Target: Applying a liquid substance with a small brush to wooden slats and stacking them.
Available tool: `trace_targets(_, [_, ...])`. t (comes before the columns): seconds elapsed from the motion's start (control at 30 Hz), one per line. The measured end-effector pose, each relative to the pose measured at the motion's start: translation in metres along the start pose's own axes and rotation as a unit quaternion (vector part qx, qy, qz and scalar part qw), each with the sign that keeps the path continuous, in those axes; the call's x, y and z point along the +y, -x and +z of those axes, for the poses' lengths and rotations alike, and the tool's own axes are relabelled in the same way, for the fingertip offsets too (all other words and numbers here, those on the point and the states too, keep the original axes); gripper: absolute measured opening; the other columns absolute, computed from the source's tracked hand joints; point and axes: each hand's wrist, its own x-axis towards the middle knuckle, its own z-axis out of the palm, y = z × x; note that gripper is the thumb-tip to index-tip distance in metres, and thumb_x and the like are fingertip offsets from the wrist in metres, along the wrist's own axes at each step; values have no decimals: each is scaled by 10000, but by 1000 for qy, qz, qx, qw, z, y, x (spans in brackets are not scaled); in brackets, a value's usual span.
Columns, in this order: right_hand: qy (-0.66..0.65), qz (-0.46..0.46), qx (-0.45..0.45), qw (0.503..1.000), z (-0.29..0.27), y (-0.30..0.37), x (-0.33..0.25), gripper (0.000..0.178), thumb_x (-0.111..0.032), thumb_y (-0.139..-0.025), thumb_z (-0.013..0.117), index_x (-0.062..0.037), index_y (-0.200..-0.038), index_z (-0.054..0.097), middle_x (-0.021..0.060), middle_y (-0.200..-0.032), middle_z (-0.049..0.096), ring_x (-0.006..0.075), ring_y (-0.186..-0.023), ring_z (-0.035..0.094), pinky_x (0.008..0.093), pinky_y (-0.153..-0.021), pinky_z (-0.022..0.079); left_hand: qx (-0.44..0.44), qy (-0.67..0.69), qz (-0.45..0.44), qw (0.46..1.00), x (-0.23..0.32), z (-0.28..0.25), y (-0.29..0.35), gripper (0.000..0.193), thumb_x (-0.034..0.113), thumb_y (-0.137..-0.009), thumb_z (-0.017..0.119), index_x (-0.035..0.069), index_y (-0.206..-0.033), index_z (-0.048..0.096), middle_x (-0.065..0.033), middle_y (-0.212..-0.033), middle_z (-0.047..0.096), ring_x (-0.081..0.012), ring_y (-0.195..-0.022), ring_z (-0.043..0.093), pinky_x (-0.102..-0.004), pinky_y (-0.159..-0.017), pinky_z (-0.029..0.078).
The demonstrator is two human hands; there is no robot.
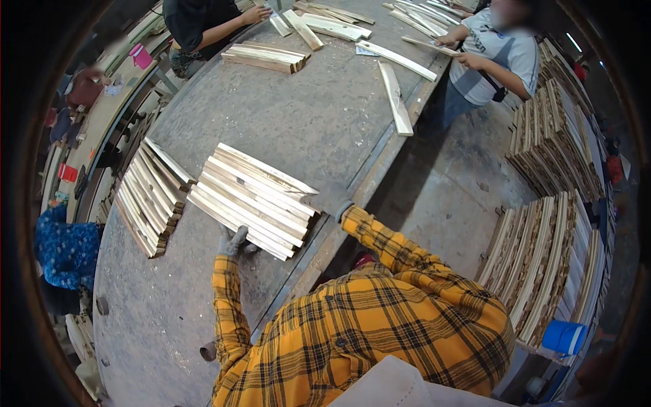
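Note:
A row of pale wooden slats (247,193) lies side by side on the grey table in front of me. My left hand (237,242), in a grey glove, rests against the near side of this row, its fingers apart. At the row's right end is my right hand (330,199), also gloved in grey. It looks stretched out flat towards the slat ends, though it blends with the tabletop and its fingertips are hard to make out. To the left lies a second group of slats (150,197), with one slat slightly askew at its far side.
The large grey table (285,102) ends in a straight edge on my right. Across it, two people handle slats near loose wood pieces (336,27) and a small bundle (264,57). Tall slat stacks (542,258) and a blue bucket (563,337) stand to the right.

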Motion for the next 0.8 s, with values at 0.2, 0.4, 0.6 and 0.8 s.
trace_targets(0.2, [-56, 5, 44, 997, -40, -29, 50, 403, -416, -709, 646, -159, -1020, 638, 137, -929, 636, 317, -865, 595, 390, -765, 466, -18, 0, -2, 1000, 9, 66, -48, 850, 78, -766, 658, 140, -1400, 95, -157, -1111, 507, -241, -899, 574, -333, -705, 527])
trace_targets(0.4, [-12, 57, 33, 998, -94, -93, 102, 413, -447, -716, 641, -178, -1030, 644, 127, -880, 649, 313, -810, 613, 375, -728, 481, -34, -2, -2, 999, 9, 127, -150, 809, 118, -757, 692, 63, -1367, 163, -160, -1031, 565, -224, -870, 578, -305, -694, 515])
trace_targets(0.6, [13, 136, -13, 991, -145, -160, 144, 613, -581, -663, 644, -13, -893, 672, 218, -831, 639, 319, -795, 632, 396, -710, 482, -19, -99, -12, 995, 45, 190, -223, 653, 177, -713, 740, 3, -1247, 407, -122, -1017, 611, -202, -871, 588, -292, -665, 504])
trace_targets(0.8, [43, 55, -60, 996, -152, -179, 176, 647, -602, -682, 611, -5, -927, 659, 204, -837, 644, 341, -806, 625, 393, -724, 479, 16, -125, -65, 990, 58, 215, -198, 843, 219, -706, 751, 50, -1349, 234, -145, -1040, 600, -208, -853, 610, -316, -613, 529])
